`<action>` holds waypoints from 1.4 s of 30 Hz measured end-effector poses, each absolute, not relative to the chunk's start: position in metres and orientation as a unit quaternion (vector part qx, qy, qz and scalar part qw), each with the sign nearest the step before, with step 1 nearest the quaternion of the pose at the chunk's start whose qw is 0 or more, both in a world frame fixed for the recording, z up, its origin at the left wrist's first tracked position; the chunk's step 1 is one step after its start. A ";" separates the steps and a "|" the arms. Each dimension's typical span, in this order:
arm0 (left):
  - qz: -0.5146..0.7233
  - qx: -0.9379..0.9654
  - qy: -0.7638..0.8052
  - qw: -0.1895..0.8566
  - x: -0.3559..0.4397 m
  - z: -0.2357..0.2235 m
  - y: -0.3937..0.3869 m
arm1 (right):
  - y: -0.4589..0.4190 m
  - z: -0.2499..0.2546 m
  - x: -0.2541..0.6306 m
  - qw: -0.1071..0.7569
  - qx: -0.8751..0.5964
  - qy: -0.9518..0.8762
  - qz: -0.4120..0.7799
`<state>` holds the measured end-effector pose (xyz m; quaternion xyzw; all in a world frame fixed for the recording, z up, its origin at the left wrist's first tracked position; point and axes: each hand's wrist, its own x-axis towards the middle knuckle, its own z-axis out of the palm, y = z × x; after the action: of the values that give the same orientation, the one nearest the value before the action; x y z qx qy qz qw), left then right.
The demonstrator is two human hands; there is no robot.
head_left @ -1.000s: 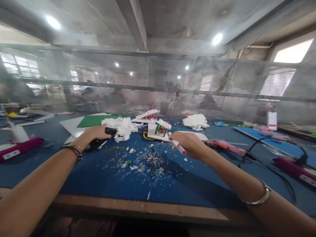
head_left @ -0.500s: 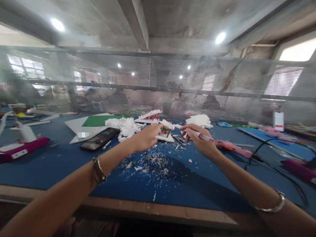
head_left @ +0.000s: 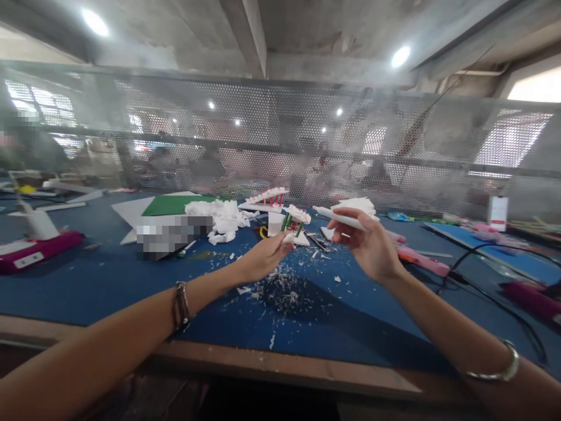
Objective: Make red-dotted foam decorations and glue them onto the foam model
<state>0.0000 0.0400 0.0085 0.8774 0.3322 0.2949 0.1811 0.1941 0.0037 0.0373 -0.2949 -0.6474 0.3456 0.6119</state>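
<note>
Overall, blue table (head_left: 109, 269) bears work. Right hand (head_left: 372, 248) grasps white pen (head_left: 346, 218), tip near model's roof; contact not seen. Left hand (head_left: 263, 256) at near side of small model (head_left: 298, 214), mid-table; pinch or mere touch, cannot tell. Risk: sideways press from left fingers could loosen thin green posts; pen slip could knock roof. Shavings (head_left: 287, 292) on near side could cling if hand drags through.

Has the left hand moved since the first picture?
Yes, rightward: the left hand was at the left of the crumpled white paper; now it is right of it, by the green-posted model.
</note>
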 end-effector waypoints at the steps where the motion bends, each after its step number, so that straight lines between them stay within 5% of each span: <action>1: 0.297 0.875 0.326 0.200 0.002 0.006 0.040 | 0.003 0.037 0.193 0.609 -0.296 -0.649 0.347; 10: 0.344 0.843 0.213 0.354 0.004 0.000 0.035 | 0.002 0.031 0.195 0.523 -0.279 -0.667 0.452; 23: 0.333 0.893 0.256 0.162 0.004 0.003 0.023 | -0.003 0.029 0.191 0.539 -0.252 -0.674 0.437; 42: 0.276 0.906 0.189 0.258 0.005 -0.011 0.039 | 0.002 0.019 0.191 0.505 -0.269 -0.652 0.498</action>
<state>0.0050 0.0390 -0.0105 0.9065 0.1895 0.2758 0.2576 0.1909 0.0021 0.0190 -0.2688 -0.6519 0.4978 0.5049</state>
